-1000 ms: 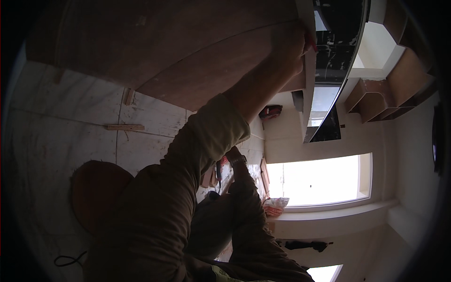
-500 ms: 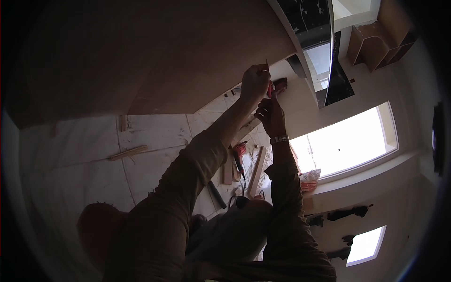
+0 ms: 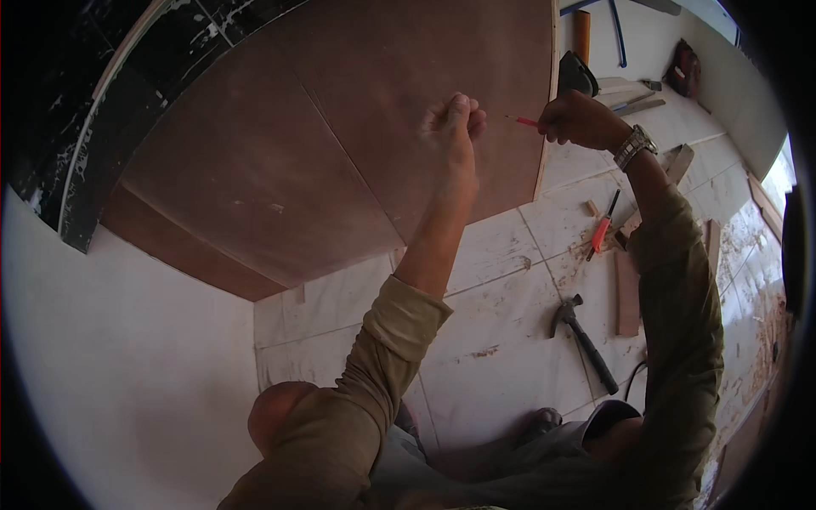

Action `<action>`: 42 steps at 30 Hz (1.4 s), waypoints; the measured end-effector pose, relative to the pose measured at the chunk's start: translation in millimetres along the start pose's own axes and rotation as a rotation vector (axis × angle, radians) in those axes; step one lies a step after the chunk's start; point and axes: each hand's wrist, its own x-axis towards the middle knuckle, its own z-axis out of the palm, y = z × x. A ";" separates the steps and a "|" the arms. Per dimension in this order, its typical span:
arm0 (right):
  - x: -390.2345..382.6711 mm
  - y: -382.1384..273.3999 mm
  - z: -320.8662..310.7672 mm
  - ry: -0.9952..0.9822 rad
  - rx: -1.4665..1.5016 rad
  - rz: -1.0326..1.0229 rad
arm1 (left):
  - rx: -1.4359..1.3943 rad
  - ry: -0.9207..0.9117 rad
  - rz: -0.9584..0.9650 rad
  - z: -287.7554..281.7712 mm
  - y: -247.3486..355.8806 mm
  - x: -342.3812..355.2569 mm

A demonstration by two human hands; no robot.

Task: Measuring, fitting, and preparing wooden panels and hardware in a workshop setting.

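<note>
My right hand [image 3: 584,121], a watch [image 3: 635,146] at its wrist, grips a red pencil [image 3: 526,121]. The pencil's dark point faces left toward my left hand [image 3: 456,127]. That left hand is raised in front of the brown wood panel [image 3: 374,110], its fingers curled in and the thumb up. Some of its fingers are blurred, and whether anything small sits between them is hidden. A narrow gap parts the pencil tip from the left hand. The panel's right edge passes just behind my right hand.
On the tiled floor [image 3: 484,319] lie a claw hammer [image 3: 591,347], a red and black tool [image 3: 601,234] and wood pieces [image 3: 626,293] amid shavings. A black-faced slab [image 3: 136,93] borders the panel's upper left. A white wall [image 3: 161,340] stands left.
My view has swung round so the panel fills the upper middle. My hands, close together before, are now apart. The red pencil now shows clearly in my right hand.
</note>
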 end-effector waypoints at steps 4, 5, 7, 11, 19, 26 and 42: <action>18.7 8.3 35.1 -0.171 0.516 0.111 | 0.307 0.147 0.142 -27.8 63.8 12.7; 23.2 18.0 49.7 -0.252 0.562 0.113 | 0.277 0.144 0.187 -21.2 72.3 16.3; 32.8 26.2 82.1 -0.344 0.537 0.110 | 0.245 0.079 0.220 -6.6 85.5 25.5; 73.0 -16.2 129.0 -0.502 0.486 0.010 | 0.351 -0.126 0.279 27.9 143.0 53.4; 113.2 -77.7 178.7 -0.250 0.188 -0.169 | 0.342 -0.431 0.107 153.9 81.9 90.3; 69.1 -81.9 143.0 -0.362 0.418 -0.155 | 0.194 -0.289 0.020 111.8 128.5 85.8; 26.0 0.4 126.0 -0.252 1.331 -0.039 | 0.668 -0.648 -0.100 79.5 105.4 52.8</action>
